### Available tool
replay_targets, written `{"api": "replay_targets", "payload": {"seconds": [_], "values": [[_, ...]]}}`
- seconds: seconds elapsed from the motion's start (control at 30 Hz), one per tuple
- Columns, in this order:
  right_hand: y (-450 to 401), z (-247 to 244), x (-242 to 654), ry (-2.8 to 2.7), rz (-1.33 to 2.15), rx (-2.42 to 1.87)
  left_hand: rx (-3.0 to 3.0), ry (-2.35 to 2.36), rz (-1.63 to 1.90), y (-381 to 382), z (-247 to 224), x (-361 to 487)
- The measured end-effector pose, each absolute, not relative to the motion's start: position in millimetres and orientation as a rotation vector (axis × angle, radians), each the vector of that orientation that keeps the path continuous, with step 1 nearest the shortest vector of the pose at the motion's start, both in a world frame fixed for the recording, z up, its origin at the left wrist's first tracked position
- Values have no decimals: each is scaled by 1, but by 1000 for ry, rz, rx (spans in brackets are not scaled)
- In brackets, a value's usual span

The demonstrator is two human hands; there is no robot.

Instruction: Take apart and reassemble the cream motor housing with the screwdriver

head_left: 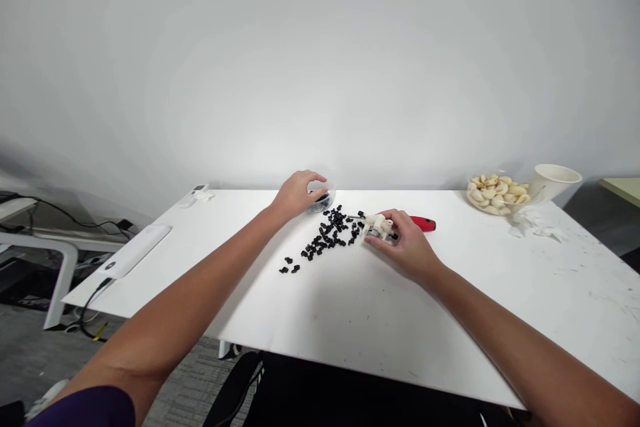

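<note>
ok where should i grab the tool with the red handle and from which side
I'd take it by the end of its red handle, coming from the right: that end sticks out past the right hand, which seems to hide part of the tool.

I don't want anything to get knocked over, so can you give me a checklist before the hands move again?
1. Left hand at the clear bowl: ok. Whether it grips the bowl: cannot tell.
2. Right hand holding the white part: ok, thumb and fingers are on it.
3. No loose black pieces on the table: not ok, many are scattered there.
4. Red handle not touching the right hand: cannot tell, the hand partly hides it.
5. Paper cup away from both hands: ok.
</note>
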State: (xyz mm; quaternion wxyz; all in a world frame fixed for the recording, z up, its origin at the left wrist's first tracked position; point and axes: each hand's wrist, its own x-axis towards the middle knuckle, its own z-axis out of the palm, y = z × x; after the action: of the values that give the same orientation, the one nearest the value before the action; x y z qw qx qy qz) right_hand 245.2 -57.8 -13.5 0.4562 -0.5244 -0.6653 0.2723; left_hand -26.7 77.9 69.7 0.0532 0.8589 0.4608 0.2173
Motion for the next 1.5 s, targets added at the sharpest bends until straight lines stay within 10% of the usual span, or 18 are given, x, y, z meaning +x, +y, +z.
{"api": "replay_targets", "payload": {"seconds": [0.33, 1.5], "values": [[-54, -19, 244, -1631, 638, -1292, 2984, 1017, 384, 26, 6, 1], [-54, -18, 244, -1624, 641, -1286, 2680, 1092, 436, -9, 9, 1]]}}
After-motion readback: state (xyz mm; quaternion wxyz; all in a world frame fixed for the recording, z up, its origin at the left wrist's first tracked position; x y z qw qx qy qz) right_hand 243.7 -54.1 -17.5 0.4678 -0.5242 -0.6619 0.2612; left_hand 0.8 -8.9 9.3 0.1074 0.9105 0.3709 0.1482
